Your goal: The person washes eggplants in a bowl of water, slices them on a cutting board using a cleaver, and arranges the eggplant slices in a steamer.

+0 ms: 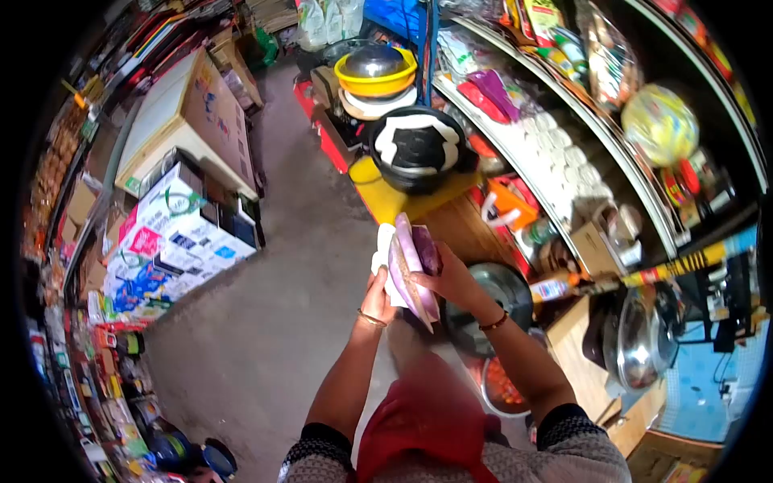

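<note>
Near the middle of the view, purple eggplant pieces with pale cut flesh are held between my two hands. My left hand closes round a white piece at their left side. The fingers of my right hand wrap round the purple pieces from the right. Beyond my hands, a black basin with white pieces round its inner edge stands on a yellow board. The lower ends of the held pieces point toward me.
Shelves of packaged goods line the right side. A yellow basin sits farther ahead. Beside my right forearm are a dark pot and a bowl of red food. Boxes stand at left along the grey floor.
</note>
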The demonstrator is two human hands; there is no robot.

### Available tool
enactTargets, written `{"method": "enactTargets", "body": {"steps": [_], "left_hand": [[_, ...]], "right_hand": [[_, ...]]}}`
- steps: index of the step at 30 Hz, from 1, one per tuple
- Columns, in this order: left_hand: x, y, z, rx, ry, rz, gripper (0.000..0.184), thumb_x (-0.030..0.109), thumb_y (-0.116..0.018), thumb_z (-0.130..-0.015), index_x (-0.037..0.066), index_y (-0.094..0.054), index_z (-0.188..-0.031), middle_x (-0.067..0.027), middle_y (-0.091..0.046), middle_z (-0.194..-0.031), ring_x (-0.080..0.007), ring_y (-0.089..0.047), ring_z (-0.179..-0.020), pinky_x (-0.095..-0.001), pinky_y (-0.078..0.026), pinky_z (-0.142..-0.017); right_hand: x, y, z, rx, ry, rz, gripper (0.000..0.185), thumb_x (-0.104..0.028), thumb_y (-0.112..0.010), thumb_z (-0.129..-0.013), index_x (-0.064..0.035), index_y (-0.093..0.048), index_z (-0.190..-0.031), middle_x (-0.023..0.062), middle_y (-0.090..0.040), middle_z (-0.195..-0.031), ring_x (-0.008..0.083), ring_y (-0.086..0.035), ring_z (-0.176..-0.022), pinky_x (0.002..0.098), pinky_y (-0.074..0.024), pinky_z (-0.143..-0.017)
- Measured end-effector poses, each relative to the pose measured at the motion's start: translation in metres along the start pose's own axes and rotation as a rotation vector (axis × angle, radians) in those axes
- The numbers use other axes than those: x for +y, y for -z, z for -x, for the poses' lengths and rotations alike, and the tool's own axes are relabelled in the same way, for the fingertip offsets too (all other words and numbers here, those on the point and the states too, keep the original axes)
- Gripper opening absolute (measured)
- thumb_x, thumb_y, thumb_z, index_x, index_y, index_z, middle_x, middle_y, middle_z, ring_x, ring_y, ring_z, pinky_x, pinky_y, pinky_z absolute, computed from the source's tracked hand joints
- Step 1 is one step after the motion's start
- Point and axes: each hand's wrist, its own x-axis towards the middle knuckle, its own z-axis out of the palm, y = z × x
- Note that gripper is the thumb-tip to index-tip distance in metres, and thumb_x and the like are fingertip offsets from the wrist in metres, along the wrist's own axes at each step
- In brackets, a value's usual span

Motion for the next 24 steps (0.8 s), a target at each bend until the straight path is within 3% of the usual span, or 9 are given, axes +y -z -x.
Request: {"method": "enactTargets", "body": {"steps": [5, 6, 13, 14, 16, 17, 19, 21, 24], "left_hand": [[0.048, 0.057, -0.129, -0.212, 0.237, 0.400, 0.055, 0.040, -0.042, -0.092, 0.007, -0.031, -0.135, -0.0087, -0.047, -0.128, -0.0253, -0.047, -0.115, -0.0406, -0.038, -0.098], [0.058, 0.059, -0.163, -0.272, 0.213, 0.383, 0.056, 0.042, -0.042, -0.092, 0.008, -0.031, -0.135, -0.0091, -0.047, -0.128, -0.0253, -0.047, -0.116, -0.0410, -0.037, -0.099], [0.064, 0.074, -0.281, -0.337, 0.369, 0.292, 0.056, 0.042, -0.036, -0.093, 0.013, -0.026, -0.139, -0.0058, -0.034, -0.140, -0.0228, -0.035, -0.126, -0.0395, -0.027, -0.107], [0.090, 0.053, -0.323, -0.377, 0.241, -0.096, 0.046, 0.037, -0.040, -0.092, 0.008, -0.035, -0.129, -0.0102, -0.044, -0.122, -0.0244, -0.045, -0.110, -0.0382, -0.037, -0.093], [0.128, 0.042, -0.370, -0.185, 0.661, 0.439, 0.050, 0.039, -0.044, -0.091, 0.004, -0.040, -0.125, -0.0168, -0.051, -0.114, -0.0283, -0.054, -0.099, -0.0391, -0.048, -0.081], [0.148, 0.035, -0.368, -0.188, 0.666, 0.440, 0.050, 0.039, -0.044, -0.091, 0.004, -0.040, -0.125, -0.0168, -0.051, -0.114, -0.0283, -0.054, -0.099, -0.0391, -0.048, -0.081], [0.158, 0.045, -0.423, -0.323, 0.969, 0.508, 0.057, 0.045, -0.044, -0.090, 0.003, -0.038, -0.127, -0.0176, -0.047, -0.120, -0.0297, -0.053, -0.102, -0.0412, -0.049, -0.080], [0.161, 0.071, -0.426, -0.400, 1.027, 0.549, 0.057, 0.046, -0.038, -0.091, 0.015, -0.030, -0.138, -0.0088, -0.036, -0.138, -0.0307, -0.042, -0.119, -0.0450, -0.043, -0.092], [0.194, 0.064, -0.442, -0.096, 0.999, 0.117, 0.057, 0.049, -0.040, -0.089, 0.018, -0.033, -0.136, -0.0102, -0.039, -0.136, -0.0322, -0.045, -0.117, -0.0474, -0.044, -0.091]], "right_hand": [[-0.012, 0.008, -0.122, -0.027, -0.086, -0.115, 0.055, -0.021, -0.070, -0.076, -0.0022, -0.045, -0.121, 0.0068, -0.056, -0.100, 0.0127, -0.052, -0.089, 0.0273, -0.0447, -0.077], [-0.030, 0.015, -0.157, -0.092, -0.254, -0.009, 0.052, -0.021, -0.070, -0.076, -0.0031, -0.049, -0.120, 0.0053, -0.056, -0.096, 0.0105, -0.052, -0.085, 0.0252, -0.0447, -0.075], [-0.029, 0.026, -0.219, 0.135, -0.128, -0.091, 0.041, -0.007, -0.060, -0.081, -0.0033, -0.048, -0.121, 0.0068, -0.059, -0.097, 0.0112, -0.055, -0.086, 0.0263, -0.0463, -0.076], [-0.016, 0.028, -0.262, 0.163, -0.189, -0.143, 0.040, -0.009, -0.060, -0.083, -0.0037, -0.048, -0.121, 0.0078, -0.059, -0.098, 0.0113, -0.055, -0.087, 0.0266, -0.0466, -0.075], [0.006, 0.028, -0.300, 0.187, -0.333, -0.469, 0.037, -0.012, -0.054, -0.089, -0.0060, -0.043, -0.124, 0.0100, -0.059, -0.100, 0.0140, -0.057, -0.089, 0.0286, -0.0491, -0.073], [0.002, 0.020, -0.301, 0.193, -0.334, -0.468, 0.037, -0.012, -0.054, -0.089, -0.0060, -0.043, -0.124, 0.0100, -0.059, -0.100, 0.0140, -0.057, -0.089, 0.0286, -0.0491, -0.073], [0.026, 0.014, -0.340, 0.494, -0.266, -0.865, 0.035, -0.012, -0.050, -0.091, -0.0051, -0.041, -0.124, 0.0085, -0.058, -0.103, 0.0144, -0.056, -0.093, 0.0288, -0.0475, -0.078], [0.037, 0.012, -0.340, 0.509, -0.290, -0.822, 0.035, -0.012, -0.049, -0.091, -0.0053, -0.040, -0.125, 0.0078, -0.057, -0.106, 0.0143, -0.055, -0.096, 0.0278, -0.0473, -0.079], [0.079, 0.022, -0.362, 0.905, -0.439, -0.712, 0.037, -0.014, -0.049, -0.092, -0.0056, -0.039, -0.127, 0.0065, -0.055, -0.110, 0.0130, -0.054, -0.095, 0.0282, -0.0464, -0.081]]}}
